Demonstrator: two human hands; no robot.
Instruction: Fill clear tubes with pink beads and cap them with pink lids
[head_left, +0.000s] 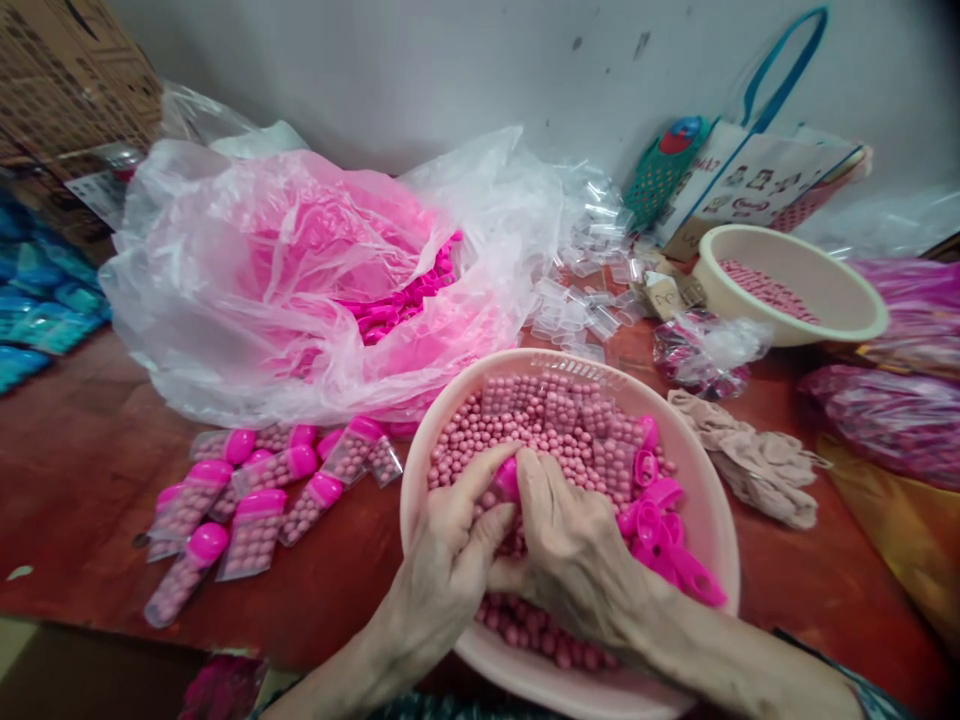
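Note:
Over a pale pink basin of pink beads, my two hands meet. My left hand is closed round a small bottle whose body is mostly hidden by the fingers. Its bright pink cap shows between the hands. Fingers of my right hand press against that cap from the right. Loose pink caps lie in the basin's right side, and clear bead-filled containers rest on the beads towards the back.
Several capped bottles of beads lie on the red table at left. Behind are a plastic bag of pink caps and clear empty containers. At right are a cream bowl, beige gloves and purple packages.

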